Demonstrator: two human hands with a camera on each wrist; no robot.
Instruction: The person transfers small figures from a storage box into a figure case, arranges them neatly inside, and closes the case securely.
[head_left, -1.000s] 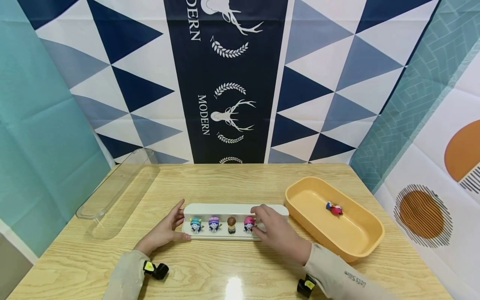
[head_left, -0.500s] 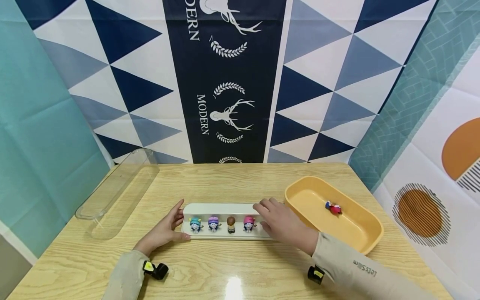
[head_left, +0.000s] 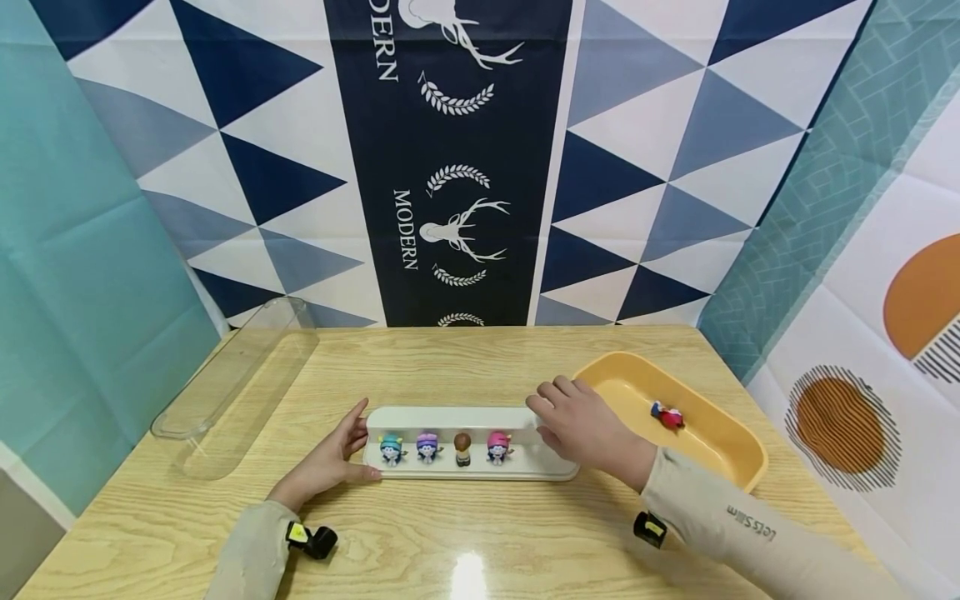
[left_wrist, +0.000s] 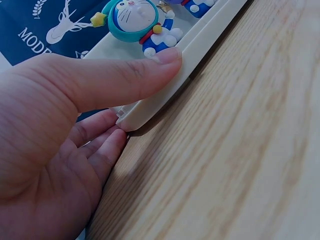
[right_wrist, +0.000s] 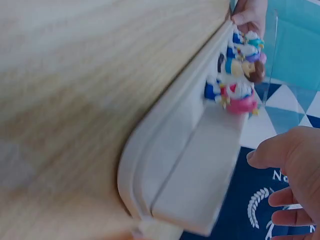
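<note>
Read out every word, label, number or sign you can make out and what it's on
"MODERN": sideways on the dark wall panel.
"ODERN": higher on that panel, start cut off by the picture's top edge.
"Lets", then unclear letters: upside down on the right sleeve.
Yellow labels on the black wrist devices: any marks too small to read.
Wrist views: only parts of the panel's lettering.

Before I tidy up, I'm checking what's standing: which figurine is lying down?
The red-and-blue figurine in the yellow tray; the other four figurines stand upright on the white shelf.
</note>
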